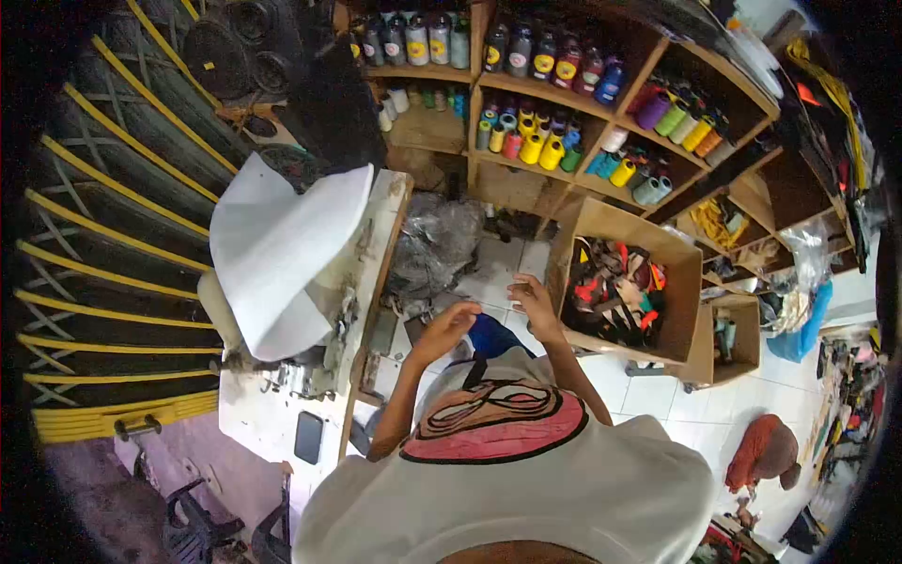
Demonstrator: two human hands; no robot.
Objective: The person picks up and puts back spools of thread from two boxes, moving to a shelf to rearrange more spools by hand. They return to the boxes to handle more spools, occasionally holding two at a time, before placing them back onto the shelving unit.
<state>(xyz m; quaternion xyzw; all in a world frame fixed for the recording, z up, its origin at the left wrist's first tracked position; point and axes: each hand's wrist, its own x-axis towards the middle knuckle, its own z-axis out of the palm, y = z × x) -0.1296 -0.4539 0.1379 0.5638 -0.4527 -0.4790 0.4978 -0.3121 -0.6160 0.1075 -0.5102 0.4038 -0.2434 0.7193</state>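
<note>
My left hand [449, 332] is raised in front of my chest, its fingers a little bent and nothing visible in it. Close to it on the right, my right hand [536, 308] hovers with fingers apart, also holding nothing that I can see. The two hands do not touch. To the left of them stands a white work table [246, 414] with a sewing machine [305, 376], mostly covered by a large curved white sheet [282, 249]. A dark phone [308, 437] lies on the table's near end.
An open cardboard box [672, 315] full of scraps stands right of my hands, with a smaller box [738, 334] beside it. Shelves [554, 94] of thread cones line the back. Clear plastic wrapping [432, 244] lies on the floor. Another person [766, 451] is at the lower right.
</note>
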